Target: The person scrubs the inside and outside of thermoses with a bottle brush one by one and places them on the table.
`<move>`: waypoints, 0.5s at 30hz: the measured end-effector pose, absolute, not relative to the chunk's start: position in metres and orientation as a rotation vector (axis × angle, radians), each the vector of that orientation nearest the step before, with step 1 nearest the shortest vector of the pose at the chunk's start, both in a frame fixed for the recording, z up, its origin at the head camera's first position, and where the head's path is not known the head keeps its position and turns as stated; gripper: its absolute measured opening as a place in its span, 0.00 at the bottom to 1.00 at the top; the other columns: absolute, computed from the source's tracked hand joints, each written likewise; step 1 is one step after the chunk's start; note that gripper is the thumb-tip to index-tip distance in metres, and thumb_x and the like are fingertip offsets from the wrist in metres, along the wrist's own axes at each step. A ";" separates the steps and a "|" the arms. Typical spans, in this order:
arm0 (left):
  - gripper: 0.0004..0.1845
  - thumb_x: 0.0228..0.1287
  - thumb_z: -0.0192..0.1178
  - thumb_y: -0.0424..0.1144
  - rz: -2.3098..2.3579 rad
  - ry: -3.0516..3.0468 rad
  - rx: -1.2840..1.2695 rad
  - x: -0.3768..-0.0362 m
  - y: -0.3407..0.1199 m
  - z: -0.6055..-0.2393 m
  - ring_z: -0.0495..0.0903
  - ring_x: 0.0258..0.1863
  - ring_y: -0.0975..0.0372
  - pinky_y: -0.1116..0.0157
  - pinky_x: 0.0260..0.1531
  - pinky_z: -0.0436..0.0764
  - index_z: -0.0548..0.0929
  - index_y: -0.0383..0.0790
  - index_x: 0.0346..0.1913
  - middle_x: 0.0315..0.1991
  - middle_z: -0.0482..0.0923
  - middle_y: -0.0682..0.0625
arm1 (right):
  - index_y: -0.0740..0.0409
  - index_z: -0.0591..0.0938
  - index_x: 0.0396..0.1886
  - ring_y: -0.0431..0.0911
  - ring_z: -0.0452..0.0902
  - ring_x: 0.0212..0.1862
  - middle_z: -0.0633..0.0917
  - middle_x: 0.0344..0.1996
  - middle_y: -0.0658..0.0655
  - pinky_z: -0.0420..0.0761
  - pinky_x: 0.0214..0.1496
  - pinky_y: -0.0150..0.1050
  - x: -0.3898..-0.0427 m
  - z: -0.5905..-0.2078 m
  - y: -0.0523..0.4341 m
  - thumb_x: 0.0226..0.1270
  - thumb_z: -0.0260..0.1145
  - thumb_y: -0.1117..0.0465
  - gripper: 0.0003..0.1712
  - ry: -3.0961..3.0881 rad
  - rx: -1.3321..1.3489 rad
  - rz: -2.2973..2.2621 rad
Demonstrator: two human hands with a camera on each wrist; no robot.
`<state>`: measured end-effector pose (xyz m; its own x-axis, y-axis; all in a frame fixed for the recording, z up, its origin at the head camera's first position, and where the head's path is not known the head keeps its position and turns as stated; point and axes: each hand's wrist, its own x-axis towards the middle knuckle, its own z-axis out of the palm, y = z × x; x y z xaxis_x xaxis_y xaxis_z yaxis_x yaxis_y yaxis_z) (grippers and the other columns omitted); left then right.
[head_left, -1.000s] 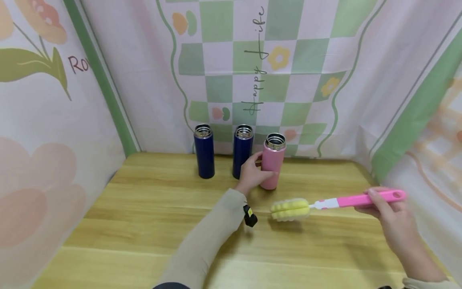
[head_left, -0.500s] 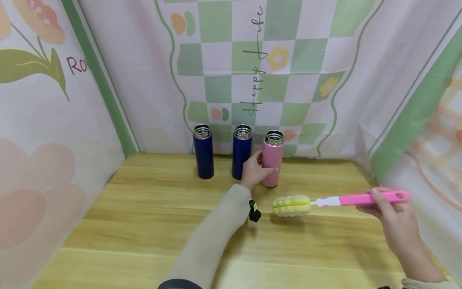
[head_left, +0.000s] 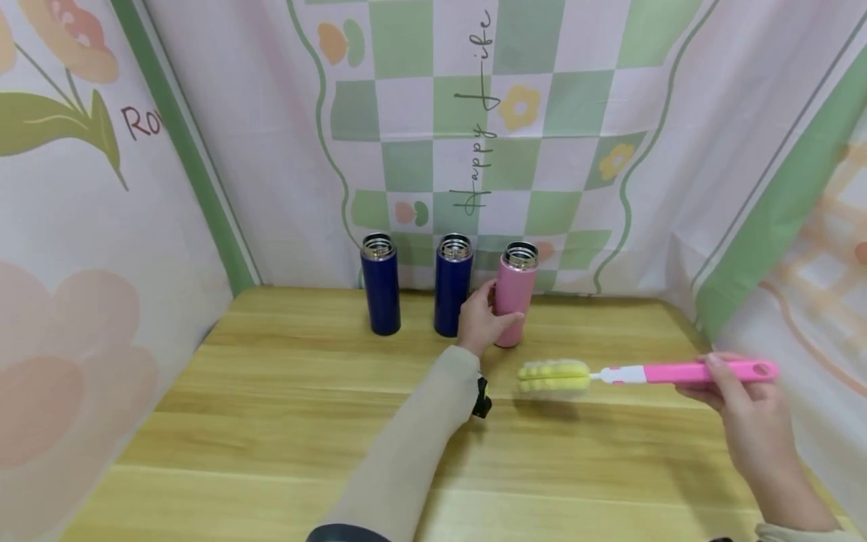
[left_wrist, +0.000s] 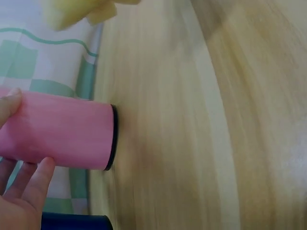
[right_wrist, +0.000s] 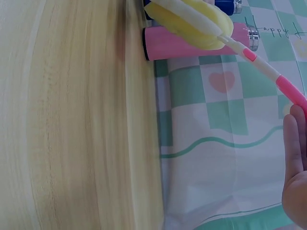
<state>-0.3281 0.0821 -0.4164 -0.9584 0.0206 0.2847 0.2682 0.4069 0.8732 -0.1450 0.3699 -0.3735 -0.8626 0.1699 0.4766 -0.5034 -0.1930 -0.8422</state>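
My left hand (head_left: 482,322) grips the side of an open pink bottle (head_left: 516,290) near the back of the table, thumb on the near side. The bottle leans slightly, with a bare steel threaded neck; its dark base shows in the left wrist view. In my right hand (head_left: 752,406) is a bottle brush (head_left: 677,372), held by its pink handle at the right. The brush's yellow-and-white sponge head (head_left: 554,376) points left, above the tabletop and in front of the pink bottle. Left of that bottle stand two uncapped navy bottles, one in the middle (head_left: 450,297) and one farther left (head_left: 381,293).
The wooden table (head_left: 271,421) ends at the back against a printed fabric curtain (head_left: 467,113) with green checks. More fabric (head_left: 95,316) hangs along the left side, and another panel (head_left: 813,301) along the right.
My left hand has shifted the pink bottle slightly back and to the right, away from the middle navy bottle. The brush in my right hand has drifted a little right and back.
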 end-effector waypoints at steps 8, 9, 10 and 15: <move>0.39 0.52 0.78 0.47 -1.364 -2.532 -0.149 -0.329 0.091 -0.409 0.82 0.52 0.60 0.60 0.52 0.79 0.74 0.49 0.69 0.57 0.82 0.52 | 0.69 0.81 0.44 0.46 0.88 0.33 0.87 0.33 0.61 0.82 0.38 0.37 -0.145 -0.372 0.370 0.74 0.54 0.77 0.10 -1.642 0.359 2.093; 0.40 0.53 0.78 0.47 -1.349 -2.541 -0.154 -0.328 0.092 -0.408 0.82 0.52 0.59 0.59 0.52 0.79 0.74 0.49 0.69 0.57 0.81 0.52 | 0.69 0.82 0.44 0.46 0.88 0.33 0.87 0.33 0.60 0.82 0.38 0.36 -0.144 -0.371 0.370 0.74 0.55 0.76 0.10 -1.658 0.348 2.078; 0.40 0.54 0.77 0.47 -1.343 -2.545 -0.167 -0.328 0.092 -0.408 0.81 0.52 0.59 0.59 0.53 0.79 0.73 0.49 0.70 0.57 0.81 0.51 | 0.68 0.82 0.44 0.45 0.88 0.33 0.87 0.34 0.60 0.82 0.38 0.36 -0.144 -0.371 0.370 0.74 0.55 0.76 0.10 -1.672 0.336 2.065; 0.43 0.57 0.75 0.46 -1.308 -2.571 -0.233 -0.325 0.091 -0.409 0.79 0.57 0.56 0.58 0.56 0.76 0.67 0.45 0.74 0.60 0.78 0.46 | 0.63 0.84 0.45 0.42 0.87 0.34 0.88 0.33 0.55 0.82 0.38 0.32 -0.142 -0.371 0.369 0.74 0.57 0.73 0.10 -1.764 0.236 1.977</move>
<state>-0.3246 0.0907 -0.4094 -0.9566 0.0300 0.2898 0.2519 0.5850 0.7709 -0.1420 0.3686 -0.3712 -0.8716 0.2329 0.4313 -0.4549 -0.0568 -0.8887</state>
